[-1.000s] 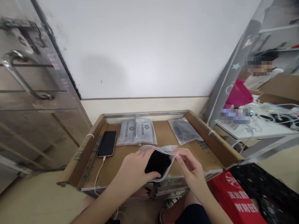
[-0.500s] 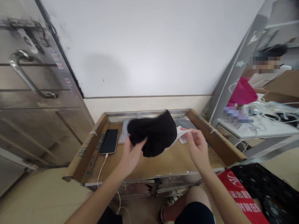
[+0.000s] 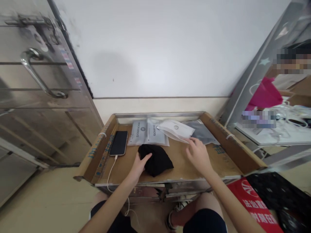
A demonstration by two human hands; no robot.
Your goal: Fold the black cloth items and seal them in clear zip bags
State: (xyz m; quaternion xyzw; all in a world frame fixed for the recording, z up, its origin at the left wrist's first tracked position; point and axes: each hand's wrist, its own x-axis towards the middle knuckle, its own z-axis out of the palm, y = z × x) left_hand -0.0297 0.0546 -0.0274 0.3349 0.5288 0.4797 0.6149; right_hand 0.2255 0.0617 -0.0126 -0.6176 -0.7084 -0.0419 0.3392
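Observation:
A black cloth bundle [image 3: 156,160] lies at the front middle of the cardboard-lined tray, and my left hand [image 3: 141,164] grips its left side, thumb on top. My right hand [image 3: 197,152] is right of it, fingers apart, fingertips at the lower edge of a white pouch [image 3: 177,128]. That pouch rests partly over one of two pale printed packets [image 3: 138,133], [image 3: 155,134]. Under its right end is a grey packet [image 3: 202,132].
A phone [image 3: 118,143] with a white cable lies at the tray's left. Raised cardboard sides [image 3: 230,142] flank the tray. A metal door is left; a white table [image 3: 257,134] with cables and a person are right. A red printed bag [image 3: 252,204] sits lower right.
The black cloth has come down onto the tray in my left hand. The white pouch now lies flat at the back, and my right hand has loosened its pinch on it. The view has shifted slightly.

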